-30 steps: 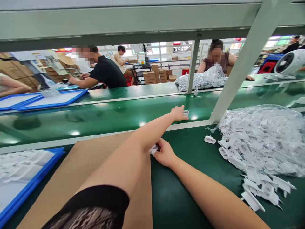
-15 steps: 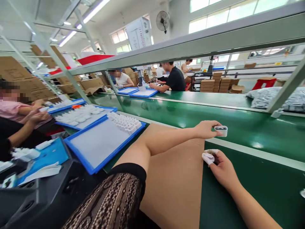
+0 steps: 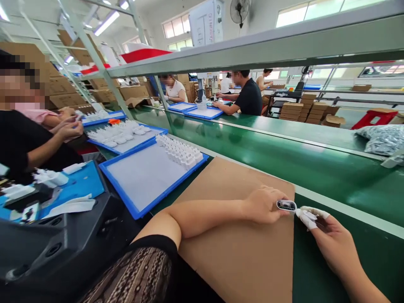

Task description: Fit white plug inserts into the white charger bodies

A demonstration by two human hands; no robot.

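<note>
My left hand (image 3: pixel 262 204) is closed on a small white oval shell (image 3: pixel 286 205) with a dark inside, held just above the right edge of a brown cardboard sheet (image 3: pixel 240 248). My right hand (image 3: pixel 333 242) pinches a small white plastic part (image 3: pixel 307 217) close to the shell, almost touching it. Both hands hover over the green bench top (image 3: pixel 318 273). A blue tray (image 3: pixel 142 179) with a row of white plastic parts (image 3: pixel 179 152) along its far edge lies to the left of the cardboard.
A green conveyor belt (image 3: pixel 284 155) runs past beyond the bench. More blue trays (image 3: pixel 123 136) with white parts lie further left. A person in black sits close at my left. Other people work across the belt. A bag of parts (image 3: pixel 380 141) lies at the right.
My left hand has drawn back from the belt with the shell and come down to the cardboard edge. My right hand has brought its white part up against the shell. The view has stayed turned left.
</note>
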